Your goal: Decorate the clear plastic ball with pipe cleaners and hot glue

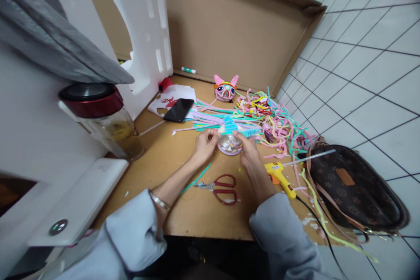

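Head view: left hand (pixel 205 144) and right hand (pixel 247 148) pinching blue pipe cleaner (pixel 234 127) over clear ball (pixel 229 143); best kept taut, wrapped snugly against ball.

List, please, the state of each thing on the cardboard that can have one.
left hand: closed on blue pipe cleaner
right hand: gripping clear ball
scissors: closed, lying flat
glue gun: on its side, cord attached
phone: screen dark
jar: lid on

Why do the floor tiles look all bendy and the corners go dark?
In the head view, the wide lens curves the tile floor lines and darkens the picture's corners; the left hand and right hand on the clear ball look sharp, evenly lit, with only soft shadows.
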Demonstrator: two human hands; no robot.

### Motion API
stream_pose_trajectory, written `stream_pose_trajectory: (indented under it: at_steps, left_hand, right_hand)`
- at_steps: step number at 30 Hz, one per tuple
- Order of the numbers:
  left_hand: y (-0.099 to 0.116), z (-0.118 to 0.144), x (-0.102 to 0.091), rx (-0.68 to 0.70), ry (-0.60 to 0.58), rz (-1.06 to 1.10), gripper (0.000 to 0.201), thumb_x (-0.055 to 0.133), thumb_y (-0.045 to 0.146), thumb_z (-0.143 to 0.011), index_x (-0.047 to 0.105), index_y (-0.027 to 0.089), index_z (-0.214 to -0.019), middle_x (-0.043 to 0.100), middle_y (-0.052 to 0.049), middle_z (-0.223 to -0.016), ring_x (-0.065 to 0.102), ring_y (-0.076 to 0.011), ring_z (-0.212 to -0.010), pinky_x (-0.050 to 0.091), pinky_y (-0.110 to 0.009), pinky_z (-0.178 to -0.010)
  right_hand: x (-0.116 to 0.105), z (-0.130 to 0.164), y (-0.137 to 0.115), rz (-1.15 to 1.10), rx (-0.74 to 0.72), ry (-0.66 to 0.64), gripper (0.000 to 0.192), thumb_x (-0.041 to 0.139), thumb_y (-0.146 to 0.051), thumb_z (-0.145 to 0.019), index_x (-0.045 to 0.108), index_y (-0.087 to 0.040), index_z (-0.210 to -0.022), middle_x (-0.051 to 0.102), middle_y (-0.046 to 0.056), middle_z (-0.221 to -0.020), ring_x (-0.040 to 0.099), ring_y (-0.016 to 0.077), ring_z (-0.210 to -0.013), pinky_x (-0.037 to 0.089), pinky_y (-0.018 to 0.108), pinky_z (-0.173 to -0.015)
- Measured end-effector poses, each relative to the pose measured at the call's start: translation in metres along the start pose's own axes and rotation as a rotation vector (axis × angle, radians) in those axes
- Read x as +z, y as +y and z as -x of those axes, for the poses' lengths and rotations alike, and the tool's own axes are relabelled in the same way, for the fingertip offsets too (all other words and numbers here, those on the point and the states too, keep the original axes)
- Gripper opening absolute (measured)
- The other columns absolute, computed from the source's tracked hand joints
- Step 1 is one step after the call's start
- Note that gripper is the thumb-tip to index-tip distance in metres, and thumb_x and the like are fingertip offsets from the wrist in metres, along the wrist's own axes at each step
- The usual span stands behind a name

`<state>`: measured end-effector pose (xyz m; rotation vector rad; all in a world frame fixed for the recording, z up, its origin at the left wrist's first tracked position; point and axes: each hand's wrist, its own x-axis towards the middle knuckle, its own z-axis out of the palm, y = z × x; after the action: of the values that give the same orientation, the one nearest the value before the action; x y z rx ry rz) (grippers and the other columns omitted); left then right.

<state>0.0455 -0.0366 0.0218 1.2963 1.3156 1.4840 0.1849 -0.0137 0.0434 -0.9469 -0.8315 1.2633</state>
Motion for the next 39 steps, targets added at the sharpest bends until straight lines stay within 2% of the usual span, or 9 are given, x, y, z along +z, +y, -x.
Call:
stream_pose_trajectory:
  at_steps: [7, 12, 16, 22, 25, 33, 39]
  left_hand:
    - [-0.004, -0.001, 0.004, -0.042, 0.042, 0.072, 0.021, 0.061, 0.037, -0.077, 0.053, 0.019, -0.067, 0.055, 0.001, -0.066, 0.05, -0.0136, -0.066, 0.042, -0.026, -0.066]
    - [-0.005, -0.003, 0.006, -0.085, 0.037, 0.146, 0.022, 0.064, 0.038, -0.071, 0.055, 0.019, -0.066, 0.059, 0.0, -0.068, 0.051, -0.0139, -0.066, 0.043, -0.027, -0.069]
    - [0.0, -0.004, 0.0, -0.019, 0.076, 0.013, 0.023, 0.065, 0.04, -0.07, 0.061, 0.019, -0.061, 0.06, -0.002, -0.066, 0.052, -0.0172, -0.072, 0.041, -0.029, -0.069]
    - [0.004, -0.006, -0.011, -0.034, -0.026, 0.001, 0.025, 0.068, 0.042, -0.071, 0.065, 0.018, -0.064, 0.055, 0.002, -0.057, 0.042, -0.0116, -0.055, 0.033, -0.026, -0.058]
    - [0.003, -0.008, -0.013, -0.023, -0.061, 0.007, 0.028, 0.07, 0.044, -0.07, 0.065, 0.017, -0.064, 0.052, 0.003, -0.052, 0.04, -0.0101, -0.051, 0.03, -0.025, -0.053]
    - [0.006, -0.014, -0.02, -0.008, -0.118, -0.035, 0.023, 0.075, 0.037, -0.065, 0.069, 0.016, -0.07, 0.063, 0.0, -0.059, 0.05, -0.0116, -0.054, 0.039, -0.025, -0.058]
    - [0.001, -0.014, -0.018, -0.02, -0.105, 0.028, 0.027, 0.077, 0.041, -0.063, 0.069, 0.016, -0.072, 0.062, 0.0, -0.057, 0.052, -0.012, -0.053, 0.039, -0.025, -0.056]
  right_hand:
    - [0.001, 0.002, 0.001, 0.003, 0.021, 0.039, 0.039, 0.084, -0.025, -0.05, 0.067, -0.021, -0.085, 0.078, -0.001, -0.076, 0.071, 0.0198, -0.071, 0.056, 0.031, -0.067]
    - [-0.001, 0.002, 0.003, 0.001, 0.003, 0.062, 0.037, 0.085, -0.025, -0.052, 0.067, -0.02, -0.083, 0.078, -0.001, -0.079, 0.07, 0.0185, -0.07, 0.056, 0.03, -0.068]
    - [-0.003, 0.001, 0.004, 0.007, -0.001, 0.054, 0.034, 0.084, -0.024, -0.053, 0.068, -0.02, -0.082, 0.078, -0.001, -0.078, 0.071, 0.0182, -0.07, 0.056, 0.031, -0.072]
    - [-0.001, 0.0, 0.002, -0.008, -0.032, 0.016, 0.032, 0.084, -0.024, -0.053, 0.067, -0.022, -0.081, 0.076, -0.003, -0.073, 0.072, 0.0193, -0.074, 0.058, 0.034, -0.079]
    - [-0.001, -0.001, 0.001, -0.015, -0.034, 0.024, 0.032, 0.083, -0.023, -0.052, 0.067, -0.022, -0.08, 0.077, -0.003, -0.073, 0.072, 0.0198, -0.076, 0.058, 0.033, -0.078]
    - [-0.006, -0.005, 0.004, -0.04, 0.059, 0.058, 0.03, 0.084, -0.02, -0.05, 0.068, -0.019, -0.076, 0.078, -0.001, -0.077, 0.072, 0.0178, -0.071, 0.059, 0.031, -0.073]
    - [-0.008, -0.008, 0.006, -0.019, 0.058, 0.074, 0.029, 0.085, -0.021, -0.051, 0.068, -0.019, -0.074, 0.077, -0.002, -0.072, 0.069, 0.0163, -0.064, 0.057, 0.028, -0.065]
